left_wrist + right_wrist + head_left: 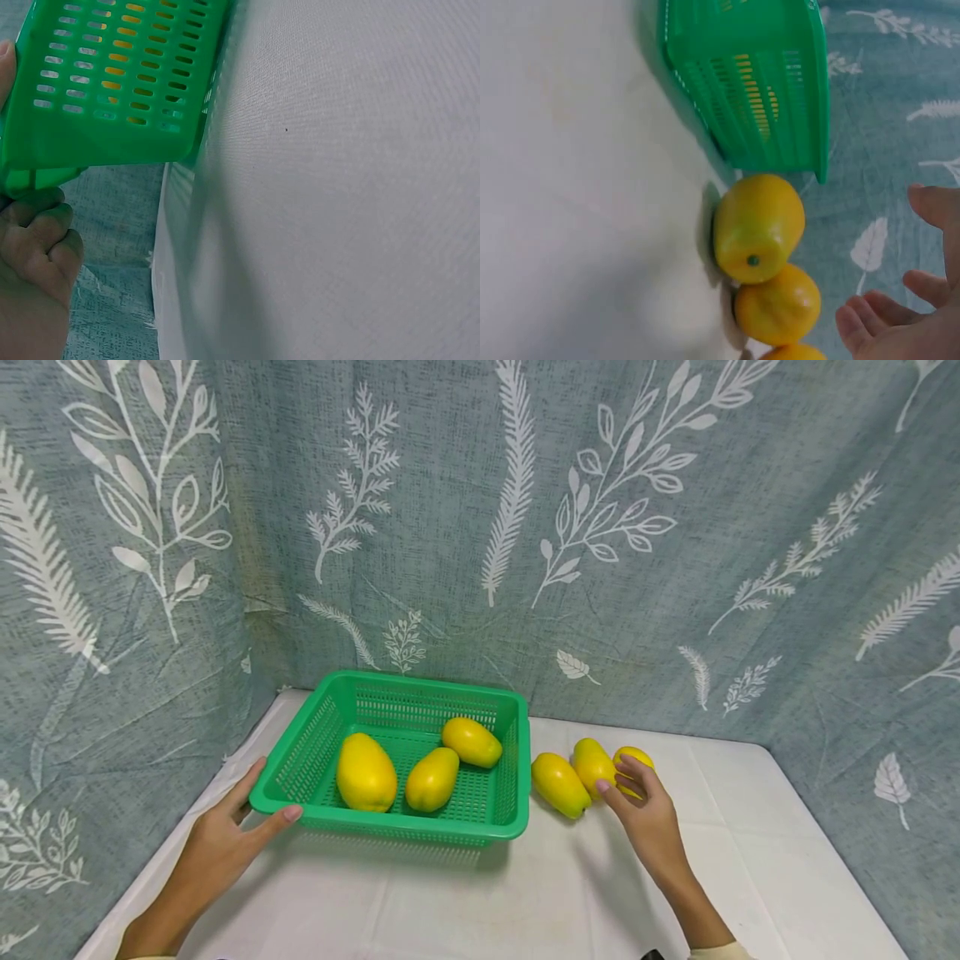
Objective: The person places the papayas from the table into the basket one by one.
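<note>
A green plastic basket [405, 823] with slotted walls stands on the table, holding a large oblong yellow fruit [366, 772] and two smaller ones. My left hand [225, 847] grips its near left corner, the thumb on the front rim and the fingers curled at the left side; the left wrist view shows them against the rim [49, 178]. Right of the basket, three more smooth, mango-like yellow fruits [560, 785] lie in a row. My right hand [641, 806] hovers by the middle fruit [593, 766] and partly covers the far-right one [633, 752], fingers spread and holding nothing.
A white cloth [420, 902] covers the table. Blue-grey curtains [450, 527] with white leaf prints hang behind it and along both sides. The basket's far side stands close to the back curtain.
</note>
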{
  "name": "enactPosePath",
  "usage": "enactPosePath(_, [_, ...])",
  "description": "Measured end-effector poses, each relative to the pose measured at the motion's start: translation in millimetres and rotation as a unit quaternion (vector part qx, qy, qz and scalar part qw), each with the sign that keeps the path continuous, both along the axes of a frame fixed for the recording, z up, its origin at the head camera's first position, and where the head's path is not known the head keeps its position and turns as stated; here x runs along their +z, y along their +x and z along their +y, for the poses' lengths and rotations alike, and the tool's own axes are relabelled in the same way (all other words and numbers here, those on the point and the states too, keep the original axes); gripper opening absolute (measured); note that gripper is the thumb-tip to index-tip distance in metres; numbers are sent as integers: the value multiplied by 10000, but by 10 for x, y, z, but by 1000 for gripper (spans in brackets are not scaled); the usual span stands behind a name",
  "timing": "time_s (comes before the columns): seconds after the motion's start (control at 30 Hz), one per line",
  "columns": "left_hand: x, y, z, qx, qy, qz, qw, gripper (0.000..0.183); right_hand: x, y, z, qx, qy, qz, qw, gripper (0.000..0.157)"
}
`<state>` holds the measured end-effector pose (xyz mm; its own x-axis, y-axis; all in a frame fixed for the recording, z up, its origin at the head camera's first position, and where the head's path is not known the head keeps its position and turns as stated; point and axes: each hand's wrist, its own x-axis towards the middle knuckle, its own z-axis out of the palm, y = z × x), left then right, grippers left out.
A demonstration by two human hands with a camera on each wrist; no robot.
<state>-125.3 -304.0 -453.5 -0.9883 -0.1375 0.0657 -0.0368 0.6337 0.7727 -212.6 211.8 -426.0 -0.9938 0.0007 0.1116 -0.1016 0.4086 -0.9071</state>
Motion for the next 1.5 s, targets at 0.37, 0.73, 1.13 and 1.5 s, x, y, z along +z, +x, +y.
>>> enactPosePath(0.37, [-39, -3, 1, 21, -17, 98, 9999, 94, -40, -93, 149, -351, -29, 35, 9994, 72])
enactPosePath(0.73, [-54, -2, -15, 22, 0, 100, 9999, 94, -150, -150, 249, -684, 135, 194, 9974, 71])
enactPosePath(1.13, [-61, -3, -4, 11, 83, 18, 10000, 95, -256, -257, 327, -1098, 411, 168, 9930, 71])
enactPosePath(1.5, [-67, -3, -12, 26, 88, -30, 10000, 96, -298, -370, 380, -1093, 636, -235, 9917, 75])
